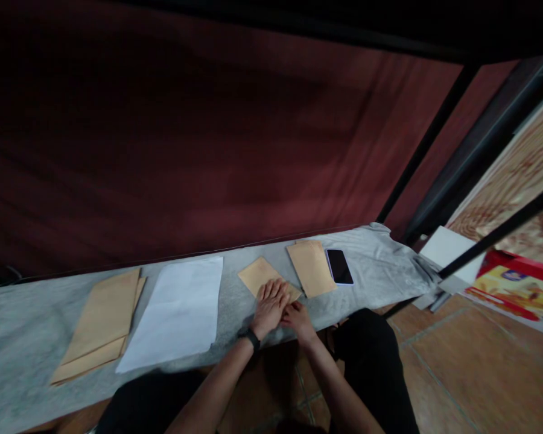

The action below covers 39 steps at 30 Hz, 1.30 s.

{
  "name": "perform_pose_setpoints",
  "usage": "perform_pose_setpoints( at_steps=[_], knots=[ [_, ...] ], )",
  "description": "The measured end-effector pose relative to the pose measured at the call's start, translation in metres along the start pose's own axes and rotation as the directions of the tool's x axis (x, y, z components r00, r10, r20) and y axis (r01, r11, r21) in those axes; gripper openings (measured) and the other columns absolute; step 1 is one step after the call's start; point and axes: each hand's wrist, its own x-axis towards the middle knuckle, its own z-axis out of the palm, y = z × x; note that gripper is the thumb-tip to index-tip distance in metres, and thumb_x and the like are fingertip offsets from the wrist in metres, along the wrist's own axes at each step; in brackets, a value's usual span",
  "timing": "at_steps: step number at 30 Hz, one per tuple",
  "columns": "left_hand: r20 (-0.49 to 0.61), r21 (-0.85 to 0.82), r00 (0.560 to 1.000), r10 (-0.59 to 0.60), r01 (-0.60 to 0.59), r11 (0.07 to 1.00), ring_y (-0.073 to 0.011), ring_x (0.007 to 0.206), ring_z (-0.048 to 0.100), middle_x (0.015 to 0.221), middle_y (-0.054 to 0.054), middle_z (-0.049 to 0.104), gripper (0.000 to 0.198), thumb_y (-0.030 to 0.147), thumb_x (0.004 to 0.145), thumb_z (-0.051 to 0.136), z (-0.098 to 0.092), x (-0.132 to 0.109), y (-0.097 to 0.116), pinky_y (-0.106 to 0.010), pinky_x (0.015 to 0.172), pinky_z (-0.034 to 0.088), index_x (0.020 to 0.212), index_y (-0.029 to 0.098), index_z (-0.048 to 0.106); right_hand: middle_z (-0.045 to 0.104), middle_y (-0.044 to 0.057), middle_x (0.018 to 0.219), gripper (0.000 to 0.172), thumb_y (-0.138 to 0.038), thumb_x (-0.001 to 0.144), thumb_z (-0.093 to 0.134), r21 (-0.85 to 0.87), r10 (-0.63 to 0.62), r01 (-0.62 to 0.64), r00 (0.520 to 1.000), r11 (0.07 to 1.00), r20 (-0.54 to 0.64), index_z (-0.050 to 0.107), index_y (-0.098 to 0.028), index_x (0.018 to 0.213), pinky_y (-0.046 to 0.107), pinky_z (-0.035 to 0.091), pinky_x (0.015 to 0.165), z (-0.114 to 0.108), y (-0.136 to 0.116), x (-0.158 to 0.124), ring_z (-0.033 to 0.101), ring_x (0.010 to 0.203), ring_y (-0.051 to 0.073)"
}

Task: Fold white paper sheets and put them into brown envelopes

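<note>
A small brown paper envelope [259, 271] lies at a slant on the grey cloth. My left hand [271, 301], with a dark band at the wrist, rests flat on it, fingers stretched out. Close beside it, my right hand [297, 316] has its fingers curled at the envelope's near right edge; the fingertips are partly hidden. Just to the right is a stack of similar brown envelopes [313, 268]. White paper sheets [174, 307] are spread left of my hands. Farther left, larger brown envelopes [102, 319] overlap in a pile.
A phone [339, 267] with a dark screen lies right of the small stack. Grey cloth [384, 265] covers the narrow bench, which runs along a dark red panel [208, 150]. A white box [450, 253] and a red and yellow carton [520, 286] stand at the right.
</note>
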Motion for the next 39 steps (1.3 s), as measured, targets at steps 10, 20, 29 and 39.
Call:
perform_pose_setpoints(
  at_steps=[10, 20, 29, 39],
  knots=[
    [-0.016, 0.114, 0.997, 0.07, -0.068, 0.991, -0.0219, 0.151, 0.025, 0.161, -0.004, 0.035, 0.051, 0.031, 0.103, 0.03, 0.011, -0.002, -0.016, -0.045, 0.124, 0.018, 0.152, 0.022, 0.039, 0.06, 0.015, 0.139, 0.043, -0.03, 0.103, 0.038, -0.821, -0.603, 0.569, 0.669, 0.041, 0.434, 0.053, -0.015, 0.14, 0.046, 0.037, 0.112, -0.03, 0.012, -0.017, 0.052, 0.132, 0.027],
    [-0.013, 0.128, 0.98, -0.197, 0.197, 0.972, -0.0243, 0.151, 0.024, 0.161, -0.004, 0.035, 0.054, 0.033, 0.102, 0.026, -0.012, 0.057, -0.067, -0.046, 0.123, 0.014, 0.152, 0.02, 0.04, 0.035, 0.012, 0.16, 0.05, -0.04, 0.101, 0.049, -0.799, -0.602, 0.563, 0.569, -0.211, 0.56, 0.045, -0.027, 0.149, 0.051, 0.033, 0.115, -0.034, 0.024, -0.014, 0.037, 0.144, 0.031],
    [-0.114, 0.005, 0.908, -0.404, 0.407, 0.913, -0.0262, 0.142, 0.039, 0.152, -0.016, 0.047, 0.053, 0.023, 0.097, 0.03, -0.019, 0.047, -0.078, -0.042, 0.118, 0.026, 0.147, 0.008, 0.044, 0.043, 0.019, 0.154, 0.054, -0.045, 0.096, 0.058, -0.818, -0.616, 0.538, 0.579, -0.205, 0.535, 0.052, -0.019, 0.143, 0.052, 0.036, 0.112, -0.026, 0.03, -0.011, 0.042, 0.141, 0.034],
    [-0.03, -0.73, 0.698, -0.715, 0.474, 0.493, -0.0287, 0.089, 0.066, 0.077, -0.008, 0.069, 0.017, 0.028, 0.07, 0.061, -0.07, 0.037, -0.095, -0.037, 0.078, 0.049, 0.081, 0.017, 0.069, 0.052, 0.028, 0.144, 0.071, -0.052, 0.085, 0.068, -0.886, -0.501, 0.46, 0.753, -0.061, 0.426, 0.055, -0.006, 0.139, 0.057, 0.038, 0.108, -0.004, 0.024, -0.011, 0.051, 0.131, 0.042]
  ],
)
